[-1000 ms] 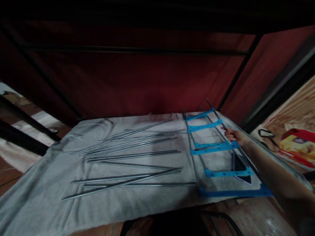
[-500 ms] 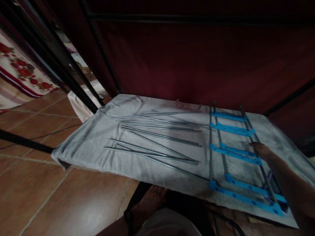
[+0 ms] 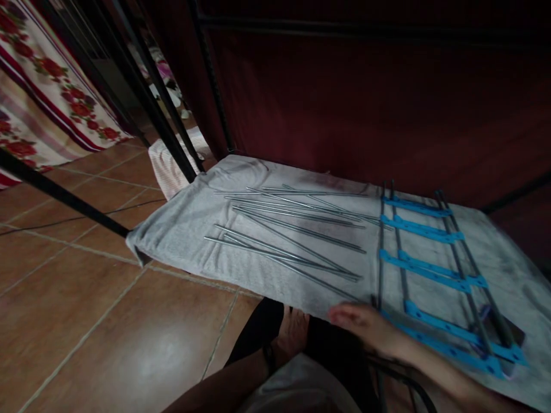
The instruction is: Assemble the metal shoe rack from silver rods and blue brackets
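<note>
While the grey cloth point(image 3: 181, 229) carries loose steel rods point(image 3: 293, 241) mid-surface, the blue-runged frame point(image 3: 430, 269) lies along its right edge; the right hand point(image 3: 365, 330), fingers spread, rests at its near corner and could nudge rods off; left hand unseen

There is just one camera, worn on the person's head. It looks forward and down from close above a grey cloth point(image 3: 189, 229) spread on a tiled floor point(image 3: 86, 321). It is turned a bit to the left, so the floor fills the left side and a dark red wall point(image 3: 365, 109) stands behind.
</note>
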Action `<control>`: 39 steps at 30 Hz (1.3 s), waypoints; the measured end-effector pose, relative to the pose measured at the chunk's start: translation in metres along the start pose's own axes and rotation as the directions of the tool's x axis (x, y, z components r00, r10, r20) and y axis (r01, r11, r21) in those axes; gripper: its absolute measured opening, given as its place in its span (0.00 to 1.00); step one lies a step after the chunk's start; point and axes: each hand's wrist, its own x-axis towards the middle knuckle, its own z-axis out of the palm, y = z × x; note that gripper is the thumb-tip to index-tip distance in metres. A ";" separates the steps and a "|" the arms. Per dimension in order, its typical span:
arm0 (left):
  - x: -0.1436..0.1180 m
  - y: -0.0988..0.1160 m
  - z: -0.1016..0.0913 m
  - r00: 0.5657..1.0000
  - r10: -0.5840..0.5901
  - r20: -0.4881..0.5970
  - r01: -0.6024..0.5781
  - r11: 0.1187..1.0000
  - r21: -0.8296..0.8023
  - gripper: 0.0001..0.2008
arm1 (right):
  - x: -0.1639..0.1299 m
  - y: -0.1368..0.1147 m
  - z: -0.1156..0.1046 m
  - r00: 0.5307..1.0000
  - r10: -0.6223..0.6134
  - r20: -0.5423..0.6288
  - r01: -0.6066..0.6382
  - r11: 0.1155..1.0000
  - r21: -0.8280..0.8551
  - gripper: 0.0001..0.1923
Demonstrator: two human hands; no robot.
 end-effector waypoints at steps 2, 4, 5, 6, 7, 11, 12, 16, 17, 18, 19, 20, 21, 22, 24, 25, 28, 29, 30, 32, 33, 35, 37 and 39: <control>0.001 0.008 0.000 1.000 -0.026 -0.014 0.026 0.999 0.030 0.22 | -0.017 -0.004 0.061 0.991 -0.016 0.135 0.025 0.998 -0.064 0.15; 0.005 0.014 -0.004 0.998 -0.038 0.042 0.035 0.998 0.058 0.20 | -0.024 0.004 0.096 0.996 -0.023 0.087 0.031 0.995 -0.094 0.17; 0.008 0.017 -0.008 0.996 -0.039 0.085 0.033 0.997 0.070 0.18 | -0.024 0.012 0.105 0.999 -0.030 0.009 0.031 0.993 -0.113 0.19; 0.011 0.019 -0.012 0.991 -0.036 0.129 0.026 0.997 0.078 0.16 | -0.022 0.022 0.110 0.995 -0.042 -0.096 0.029 0.991 -0.130 0.20; 0.014 0.021 -0.016 0.986 -0.033 0.163 0.019 0.996 0.085 0.15 | -0.019 0.031 0.112 0.978 -0.057 -0.201 0.027 0.989 -0.148 0.21; 0.020 0.023 -0.027 0.988 -0.031 0.150 0.014 0.993 0.115 0.15 | -0.012 0.064 0.119 0.894 -0.098 -0.436 0.025 0.985 -0.171 0.20; 0.018 0.022 -0.028 0.991 -0.038 0.126 0.021 0.991 0.132 0.15 | -0.012 0.070 0.122 0.885 -0.102 -0.454 0.029 0.986 -0.165 0.19; -0.004 0.021 -0.027 1.000 -0.008 -0.027 0.015 0.962 0.274 0.13 | -0.024 0.086 0.130 0.852 -0.098 -0.514 0.036 0.991 -0.129 0.17; -0.015 0.018 -0.027 0.998 0.009 -0.068 0.012 0.954 0.299 0.14 | -0.027 0.089 0.128 0.840 -0.090 -0.535 0.030 0.992 -0.120 0.17; -0.026 0.014 -0.029 0.994 0.036 -0.100 -0.004 0.952 0.307 0.14 | -0.031 0.090 0.125 0.824 -0.080 -0.561 0.019 0.993 -0.114 0.16; -0.039 0.007 -0.033 0.991 0.062 -0.117 -0.025 0.956 0.294 0.15 | -0.035 0.089 0.119 0.804 -0.073 -0.590 0.008 0.994 -0.112 0.16; -0.050 -0.003 -0.039 0.990 0.061 -0.127 -0.025 0.963 0.267 0.16 | -0.039 0.088 0.112 0.781 -0.069 -0.620 -0.002 0.994 -0.114 0.15; -0.061 -0.015 -0.048 0.990 0.047 -0.134 -0.012 0.968 0.251 0.17 | -0.041 0.085 0.104 0.755 -0.072 -0.652 -0.008 0.993 -0.119 0.15; -0.069 -0.029 -0.060 0.991 0.027 -0.131 0.006 0.969 0.249 0.19 | -0.043 0.080 0.094 0.729 -0.081 -0.679 -0.007 0.992 -0.126 0.14; -0.074 -0.060 -0.090 0.992 -0.029 -0.125 0.062 0.960 0.274 0.23 | -0.041 0.068 0.071 0.679 -0.116 -0.725 0.010 0.989 -0.149 0.15; -0.070 -0.075 -0.106 0.992 -0.034 -0.121 0.067 0.956 0.284 0.24 | -0.036 0.060 0.057 0.657 -0.139 -0.741 0.022 0.986 -0.165 0.15; -0.034 -0.108 -0.147 0.990 0.034 -0.140 0.005 0.964 0.265 0.24 | -0.003 0.039 0.010 0.632 -0.214 -0.745 0.069 0.973 -0.221 0.17; -0.017 -0.112 -0.155 0.986 0.067 -0.155 -0.025 0.966 0.256 0.25 | 0.014 0.033 -0.006 0.642 -0.235 -0.730 0.077 0.967 -0.244 0.17; 0.001 -0.114 -0.158 0.983 0.078 -0.165 -0.033 0.966 0.257 0.25 | 0.034 0.028 -0.022 0.653 -0.250 -0.715 0.077 0.961 -0.265 0.18; 0.033 -0.112 -0.153 0.983 0.090 -0.160 -0.046 0.965 0.259 0.25 | 0.078 0.021 -0.052 0.665 -0.234 -0.709 0.035 0.958 -0.284 0.20; 0.047 -0.109 -0.146 0.983 0.107 -0.151 -0.066 0.965 0.256 0.25 | 0.101 0.018 -0.065 0.682 -0.215 -0.699 -0.007 0.954 -0.300 0.20; 0.066 -0.107 -0.128 0.981 0.138 -0.136 -0.102 0.965 0.243 0.25 | 0.146 0.012 -0.086 0.729 -0.175 -0.662 -0.099 0.930 -0.354 0.22; 0.077 -0.111 -0.111 0.977 0.160 -0.139 -0.123 0.963 0.241 0.26 | 0.188 0.007 -0.101 0.787 -0.136 -0.601 -0.187 0.877 -0.442 0.23; 0.081 -0.118 -0.097 0.971 0.180 -0.155 -0.137 0.958 0.251 0.27 | 0.226 0.001 -0.111 0.830 -0.127 -0.544 -0.218 0.823 -0.524 0.25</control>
